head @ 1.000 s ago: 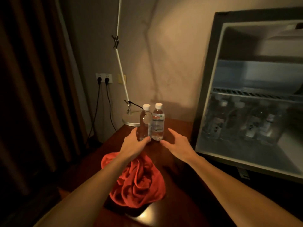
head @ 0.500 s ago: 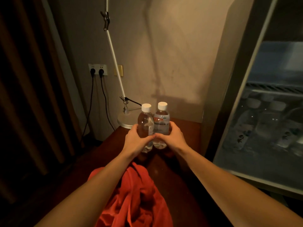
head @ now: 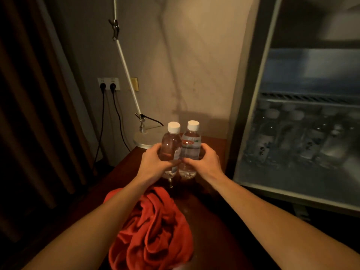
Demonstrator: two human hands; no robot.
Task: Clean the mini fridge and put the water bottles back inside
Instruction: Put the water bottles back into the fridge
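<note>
Two clear water bottles with white caps stand upright side by side over the dark wooden table (head: 211,217). My left hand (head: 153,162) is wrapped around the left bottle (head: 171,143). My right hand (head: 204,162) grips the right bottle (head: 191,142), which carries a label. The two bottles touch each other. Their bases sit at or just above the tabletop; I cannot tell which. The mini fridge (head: 251,106) stands open at the right. Several more bottles (head: 292,139) stand on its lower level under a wire shelf (head: 309,98).
A crumpled red cloth (head: 153,234) lies on the table between my forearms. A desk lamp with a round base (head: 144,140) and a slanted white arm stands behind the bottles. Two plugs sit in a wall socket (head: 108,84). Dark curtains hang at the left.
One second ago both hands were open and reaching for the two bottles. They have closed around them, one bottle each. The view has moved closer and leftward.
</note>
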